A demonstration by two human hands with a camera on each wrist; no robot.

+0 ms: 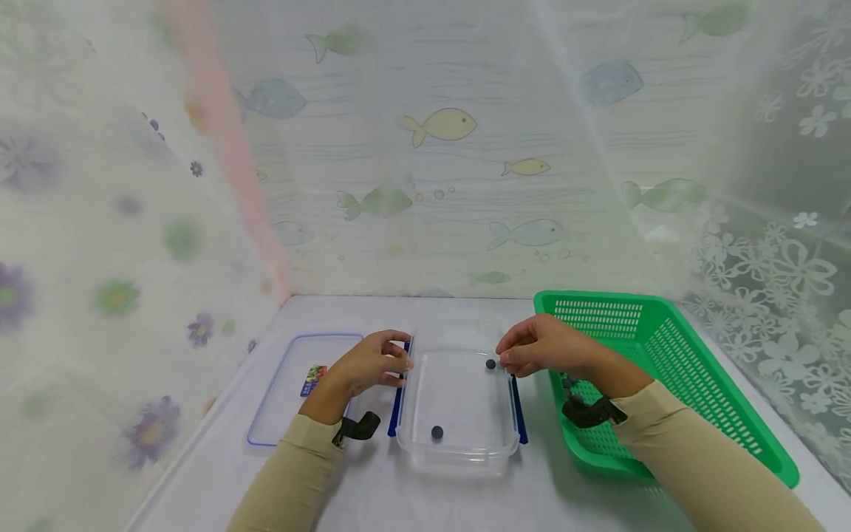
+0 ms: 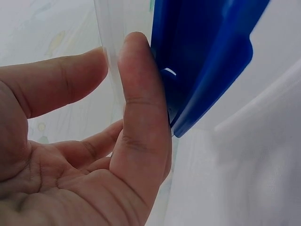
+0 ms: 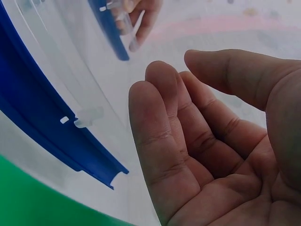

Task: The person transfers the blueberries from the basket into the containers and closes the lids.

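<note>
A clear plastic box (image 1: pixel 459 403) with blue side latches (image 1: pixel 520 410) stands between my hands. My left hand (image 1: pixel 372 362) grips its left rim, the thumb on one side of the clear wall and a finger (image 2: pixel 141 89) against the blue latch. My right hand (image 1: pixel 541 346) is at the far right corner, fingers loosely bent; in the right wrist view nothing shows between thumb and fingers. One small dark ball (image 1: pixel 490 364) is beside those fingertips, within the box's outline. A second dark ball (image 1: pixel 436 433) is at the box's near left.
A clear lid (image 1: pixel 275 399) with a blue edge and a colourful label lies on the white table at the left. The green perforated basket (image 1: pixel 698 384) stands at the right, under my right forearm. Patterned curtains (image 1: pixel 425 222) surround the table.
</note>
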